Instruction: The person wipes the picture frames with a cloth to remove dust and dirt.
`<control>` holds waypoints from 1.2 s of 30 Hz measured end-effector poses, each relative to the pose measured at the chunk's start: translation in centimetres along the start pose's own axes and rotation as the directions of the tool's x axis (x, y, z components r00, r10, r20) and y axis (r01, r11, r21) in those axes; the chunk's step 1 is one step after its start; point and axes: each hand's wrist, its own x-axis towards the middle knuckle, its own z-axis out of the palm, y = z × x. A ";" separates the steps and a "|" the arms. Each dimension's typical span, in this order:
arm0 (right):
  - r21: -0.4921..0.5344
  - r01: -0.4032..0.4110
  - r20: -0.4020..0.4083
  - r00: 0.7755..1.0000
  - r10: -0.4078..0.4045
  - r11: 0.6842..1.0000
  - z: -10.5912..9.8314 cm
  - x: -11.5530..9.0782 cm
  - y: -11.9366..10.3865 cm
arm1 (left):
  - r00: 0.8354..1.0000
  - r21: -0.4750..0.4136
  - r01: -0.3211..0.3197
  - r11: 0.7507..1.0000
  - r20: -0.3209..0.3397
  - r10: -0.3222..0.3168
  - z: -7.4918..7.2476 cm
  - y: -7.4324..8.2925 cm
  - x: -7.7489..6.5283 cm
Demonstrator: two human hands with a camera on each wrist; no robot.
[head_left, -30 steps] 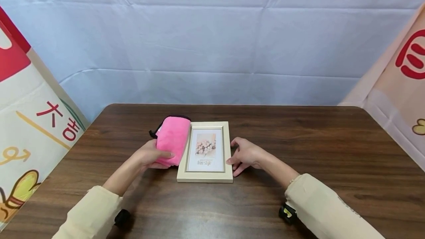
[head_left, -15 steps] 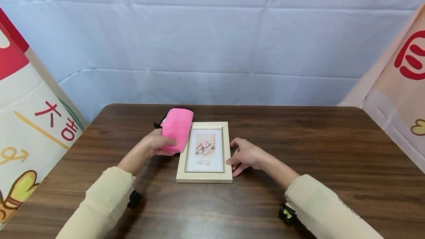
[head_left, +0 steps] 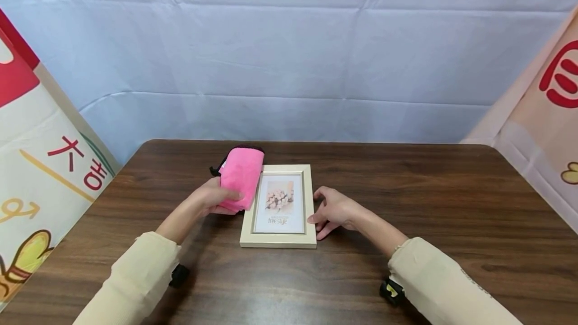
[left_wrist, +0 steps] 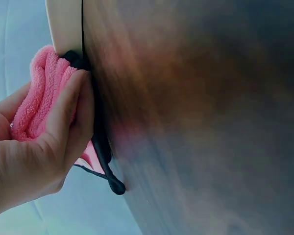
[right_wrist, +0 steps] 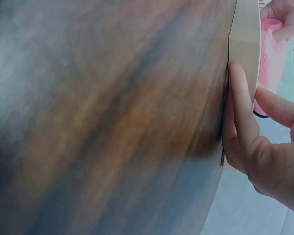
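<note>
A cream picture frame (head_left: 309, 199) lies face up on the brown table, a flower print behind its pane. My left hand (head_left: 212, 197) grips a folded pink cloth (head_left: 241, 172) with black trim, thumb on top and fingers underneath. The cloth overlaps the frame's left border in the head view. Seen from the left wrist, the cloth (left_wrist: 41, 93) is folded in thick layers, and a black cord dangles below the fingers. My right hand (head_left: 336, 209) pinches the frame's right side, thumb on the upper edge and fingers along the side wall, as the right wrist view also shows.
The wood-grain table (head_left: 429, 199) extends to both sides and in front of the frame. A pale blue cloth backdrop (head_left: 289, 64) hangs behind its far edge. Printed banners flank it, one on the left (head_left: 49, 174) and one on the right (head_left: 542, 129).
My left hand has carried the pink cloth away from me and slightly right along the frame's left border, with barely any shift in the last half second. My right hand and the frame stay put.
</note>
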 end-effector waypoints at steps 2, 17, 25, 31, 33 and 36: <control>0.001 0.000 0.001 1.000 0.000 1.000 0.0 0.0 0.0 | 1.000 -0.002 0.004 1.000 0.000 -0.004 0.1 -0.2 -0.5; -0.014 0.003 0.013 1.000 -0.003 1.000 -0.1 0.0 -0.1 | 1.000 -0.043 -0.002 0.999 -0.001 0.002 1.3 -2.1 -4.8; -0.010 0.005 0.008 1.000 -0.005 1.000 -0.1 0.0 0.0 | 1.000 -0.044 -0.009 0.999 -0.013 0.008 1.6 -2.6 -5.8; -0.008 0.013 0.013 1.000 -0.013 1.000 -0.1 0.1 0.1 | 1.000 -0.040 -0.009 0.999 -0.028 0.008 1.8 -2.6 -5.9; -0.005 0.010 0.011 1.000 -0.010 1.000 -0.1 0.1 0.1 | 0.999 -0.036 -0.011 0.999 -0.032 0.010 1.8 -2.6 -5.7; -0.007 0.015 0.013 1.000 -0.014 1.000 -0.1 0.1 0.1 | 0.999 -0.031 -0.016 0.999 -0.040 0.015 1.8 -2.5 -5.3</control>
